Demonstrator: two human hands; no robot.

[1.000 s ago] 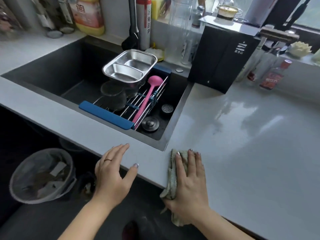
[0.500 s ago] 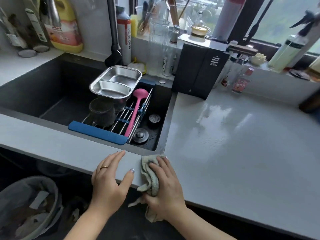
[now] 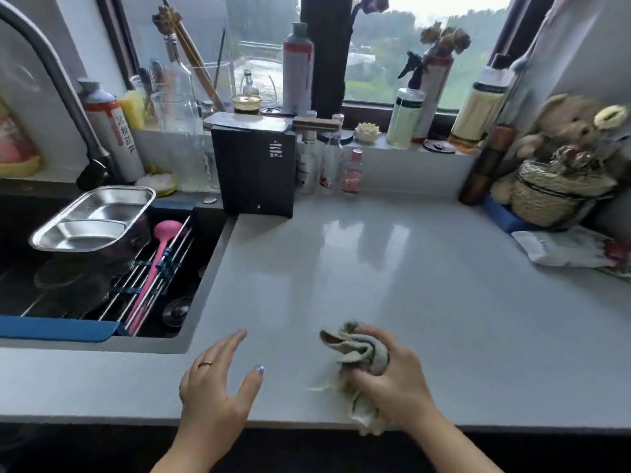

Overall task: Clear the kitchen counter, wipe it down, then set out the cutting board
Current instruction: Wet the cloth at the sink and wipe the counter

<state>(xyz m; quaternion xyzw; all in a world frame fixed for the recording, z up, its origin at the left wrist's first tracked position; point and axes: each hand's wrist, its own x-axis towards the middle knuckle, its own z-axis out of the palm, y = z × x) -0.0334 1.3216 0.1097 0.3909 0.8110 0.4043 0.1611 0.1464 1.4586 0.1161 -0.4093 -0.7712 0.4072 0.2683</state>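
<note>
Lower centre: left hand (image 3: 218,387) flat, fingers straight and spread, holding nothing, over the front strip of the counter (image 3: 375,268); contact with the surface hard to tell. Just right of it, apart from it: right hand (image 3: 396,377) clamped round a bunched grey cloth (image 3: 358,349), one tail trailing past the counter's front edge.

Wiping step, by the look of it. Wet sheen across mid-frame.

Risks, near to far:
- Loose tail likely to drag crumbs off the edge or slip from the grip.
- Left of frame, open sink (image 3: 208,240) with steel tray (image 3: 95,220) perched on the rack; a wide leftward sweep could tip it.
- Right edge, crumpled wrapper (image 3: 563,247) lying on the counter, so clearing probably unfinished; liable to get soaked or pushed around.
- Back row, small bottles (image 3: 351,172) crowded beside the black box (image 3: 254,172); easily toppled by a far reach.

No cutting board made out anywhere in view.
</note>
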